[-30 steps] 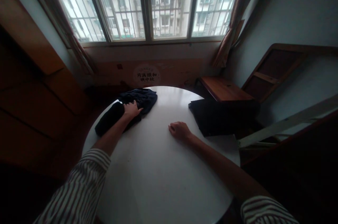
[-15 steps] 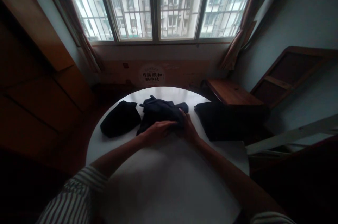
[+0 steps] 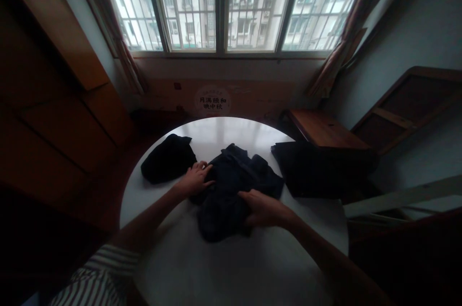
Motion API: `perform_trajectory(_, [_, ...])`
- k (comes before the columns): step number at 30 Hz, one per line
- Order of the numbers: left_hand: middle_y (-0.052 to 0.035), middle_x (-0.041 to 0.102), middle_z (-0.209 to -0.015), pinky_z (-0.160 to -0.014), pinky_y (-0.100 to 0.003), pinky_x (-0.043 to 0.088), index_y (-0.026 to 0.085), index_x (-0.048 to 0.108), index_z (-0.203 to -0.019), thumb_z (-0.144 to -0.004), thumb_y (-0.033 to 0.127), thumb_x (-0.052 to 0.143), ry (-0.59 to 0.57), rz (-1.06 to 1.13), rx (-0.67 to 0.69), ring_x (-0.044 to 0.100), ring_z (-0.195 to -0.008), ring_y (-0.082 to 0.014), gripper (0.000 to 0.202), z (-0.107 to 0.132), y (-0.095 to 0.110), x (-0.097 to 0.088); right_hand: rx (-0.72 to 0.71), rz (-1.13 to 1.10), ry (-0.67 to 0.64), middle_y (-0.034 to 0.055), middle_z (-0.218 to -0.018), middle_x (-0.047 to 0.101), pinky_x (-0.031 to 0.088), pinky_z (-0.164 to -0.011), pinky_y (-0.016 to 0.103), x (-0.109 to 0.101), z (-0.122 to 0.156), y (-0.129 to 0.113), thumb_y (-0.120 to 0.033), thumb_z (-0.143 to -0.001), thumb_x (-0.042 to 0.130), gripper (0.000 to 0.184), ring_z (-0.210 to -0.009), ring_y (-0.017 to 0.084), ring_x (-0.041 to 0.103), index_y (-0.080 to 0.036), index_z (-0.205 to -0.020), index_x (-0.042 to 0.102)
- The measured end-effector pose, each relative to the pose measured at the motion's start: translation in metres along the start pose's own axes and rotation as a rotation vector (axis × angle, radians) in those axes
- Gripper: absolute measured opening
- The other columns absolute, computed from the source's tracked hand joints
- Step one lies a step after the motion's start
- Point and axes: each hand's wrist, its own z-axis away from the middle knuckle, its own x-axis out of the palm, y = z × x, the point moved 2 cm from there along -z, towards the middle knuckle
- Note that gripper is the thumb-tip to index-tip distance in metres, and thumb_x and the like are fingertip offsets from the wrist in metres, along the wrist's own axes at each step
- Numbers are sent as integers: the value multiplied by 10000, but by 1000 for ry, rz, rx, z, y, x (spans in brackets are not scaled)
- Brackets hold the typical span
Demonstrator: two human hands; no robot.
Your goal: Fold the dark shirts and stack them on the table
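Observation:
A crumpled dark navy garment (image 3: 234, 176) lies spread on the white round table (image 3: 231, 270), its exact kind unclear in the dim light. My left hand (image 3: 197, 178) rests at the garment's left edge, fingers spread and touching the cloth. At its front right, my right hand (image 3: 262, 206) is closed on a fold of the garment, thumb and fingers pinching it. Left of the garment sits a bundled black cloth (image 3: 168, 159). On the right side of the table lies a flat black folded cloth stack (image 3: 306, 169).
A brown wooden desk (image 3: 325, 125) stands beyond the table at the right, near a leaning wooden frame (image 3: 393, 104). Wooden cabinets (image 3: 54, 123) line the left. Behind the table is a barred window (image 3: 220, 7) with curtains.
The garment has gone from a compact bunch to a wider spread, with part pulled toward me. My left hand moved left and spread its fingers; my right hand came nearer with the cloth.

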Motion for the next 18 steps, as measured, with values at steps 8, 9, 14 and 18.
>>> perform_trajectory(8, [-122,666,-1084,-891,-403,484,194,669,-1084,-950,215,519,175,-34,24,617,-1020,-280,202,-14,-16,-1,-115,-321,661,45,-708,673,521,-655,304,-31,4,17,-475,-954,529,331,-648,170,645,-198,-885,697])
perform_trajectory(9, [-112,672,-1061,-883,-381,489,191,661,-1073,-966,202,483,227,26,11,637,-982,-258,207,-16,-21,-1,-56,-227,798,77,-812,689,532,-761,348,-35,2,28,-456,-939,551,302,-760,201,661,-198,-887,697])
perform_trajectory(14, [-102,691,-993,-858,-359,517,180,630,-1120,-1010,244,399,529,307,-52,667,-914,-237,264,-20,-44,-7,120,6,720,163,-1162,642,477,-973,463,-26,-15,80,-438,-741,775,596,-1088,319,611,-153,-1243,623])
perform_trajectory(18, [-92,698,-999,-874,-371,531,191,638,-1199,-1016,264,384,570,430,15,663,-918,-223,321,-13,-38,-21,137,-19,529,135,-1037,699,501,-893,391,-12,-21,85,-392,-807,722,379,-970,274,661,-152,-1095,670])
